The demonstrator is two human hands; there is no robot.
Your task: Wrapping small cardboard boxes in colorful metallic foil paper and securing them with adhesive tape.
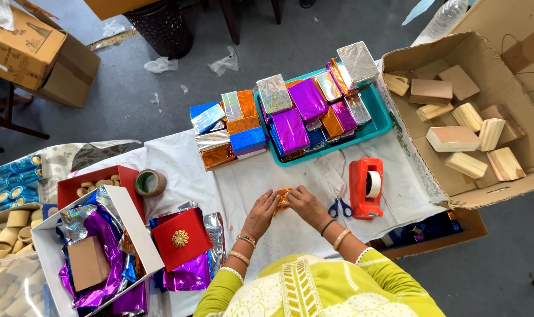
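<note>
Both of my hands meet on a small block wrapped in orange foil [283,196] that rests on the white tablecloth [184,164]. My left hand [262,211] presses its left side with curled fingers. My right hand [305,203] grips its right side. Most of the block is hidden under my fingers. An orange tape dispenser [366,188] stands just right of my right hand, and blue-handled scissors [338,206] lie between them.
A teal tray [379,120] holds several foil-wrapped blocks; more are stacked left of it [228,129]. A cardboard box [431,53] of wooden blocks sits at right. At left are a white box of foil sheets [96,246], a red box [180,238] and a tape roll [150,182].
</note>
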